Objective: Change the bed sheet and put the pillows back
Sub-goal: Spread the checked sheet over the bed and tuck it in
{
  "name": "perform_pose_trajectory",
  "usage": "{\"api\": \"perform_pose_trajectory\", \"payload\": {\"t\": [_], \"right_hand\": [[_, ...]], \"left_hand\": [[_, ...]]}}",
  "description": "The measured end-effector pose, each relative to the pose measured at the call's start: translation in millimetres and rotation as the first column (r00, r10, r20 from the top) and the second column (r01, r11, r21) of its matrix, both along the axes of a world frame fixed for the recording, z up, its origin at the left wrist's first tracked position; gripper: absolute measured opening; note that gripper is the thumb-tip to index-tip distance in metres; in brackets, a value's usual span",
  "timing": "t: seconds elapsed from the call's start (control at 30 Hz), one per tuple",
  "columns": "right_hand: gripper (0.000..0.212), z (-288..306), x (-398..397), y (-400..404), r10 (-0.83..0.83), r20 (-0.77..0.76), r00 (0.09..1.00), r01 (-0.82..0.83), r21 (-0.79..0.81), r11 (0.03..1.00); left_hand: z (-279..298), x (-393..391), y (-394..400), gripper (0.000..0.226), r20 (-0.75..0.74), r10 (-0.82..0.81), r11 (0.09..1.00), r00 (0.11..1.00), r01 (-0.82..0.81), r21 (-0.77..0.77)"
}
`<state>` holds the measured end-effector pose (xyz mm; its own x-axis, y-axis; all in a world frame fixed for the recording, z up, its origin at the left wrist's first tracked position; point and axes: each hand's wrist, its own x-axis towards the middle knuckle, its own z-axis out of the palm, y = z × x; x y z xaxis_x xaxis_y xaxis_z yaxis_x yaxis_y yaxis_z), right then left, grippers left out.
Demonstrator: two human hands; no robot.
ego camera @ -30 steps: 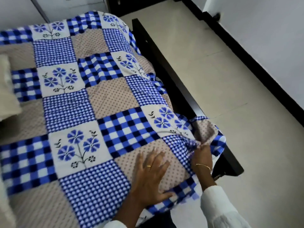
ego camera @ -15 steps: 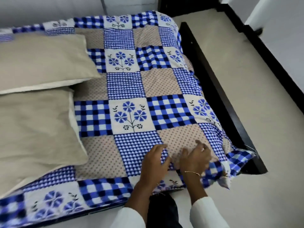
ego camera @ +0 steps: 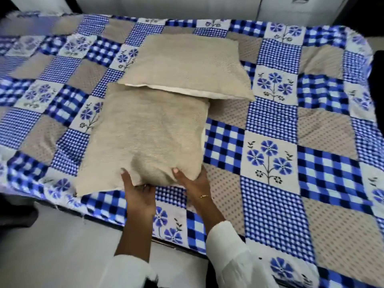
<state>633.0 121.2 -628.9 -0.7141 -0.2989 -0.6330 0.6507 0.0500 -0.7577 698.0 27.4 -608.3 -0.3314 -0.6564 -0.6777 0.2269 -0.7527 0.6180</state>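
Note:
A blue, white and beige patchwork bed sheet [ego camera: 270,125] with flower squares covers the whole bed. Two beige pillows lie in the middle of it. The far pillow [ego camera: 187,65] overlaps the top edge of the near pillow [ego camera: 149,138]. My left hand [ego camera: 139,192] grips the near pillow's front edge, thumb on top and fingers under it. My right hand [ego camera: 193,183] grips the same edge a little to the right, thumb on top.
The bed's near edge runs along a pale floor [ego camera: 52,256] at the lower left. A white wall or cabinet [ego camera: 187,7] stands behind the bed. Something dark [ego camera: 377,75] sits past the bed's right side.
My view swung left from the bed's corner to its middle. Both hands left the sheet at the corner and took hold of the near pillow's front edge.

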Motion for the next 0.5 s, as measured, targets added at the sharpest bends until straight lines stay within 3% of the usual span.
{"api": "perform_pose_trajectory", "payload": {"t": [0.1,0.2,0.3,0.4,0.5], "right_hand": [[0.044,0,-5,0,-0.075,0.139,0.987,0.099,-0.177,0.979],[0.04,4,-15,15,-0.059,0.189,0.98,0.112,-0.286,0.952],[0.041,5,-18,51,-0.062,0.213,0.975,0.141,-0.378,0.915],[0.063,-1,-5,107,-0.069,0.289,0.955,0.194,-0.432,0.881],[0.096,-10,14,173,-0.17,0.324,0.931,0.302,-0.417,0.857]], "left_hand": [[4,-1,-15,0.02,-0.006,-0.089,0.996,0.996,0.089,0.022],[3,-2,-8,0.029,-0.099,-0.074,0.991,0.992,0.084,0.1],[0,4,28,0.018,-0.203,-0.107,0.976,0.973,0.142,0.165],[-14,17,77,0.043,-0.122,-0.145,0.943,0.982,0.174,0.284],[-20,23,129,0.042,-0.046,-0.313,0.904,0.949,0.313,0.291]]}}
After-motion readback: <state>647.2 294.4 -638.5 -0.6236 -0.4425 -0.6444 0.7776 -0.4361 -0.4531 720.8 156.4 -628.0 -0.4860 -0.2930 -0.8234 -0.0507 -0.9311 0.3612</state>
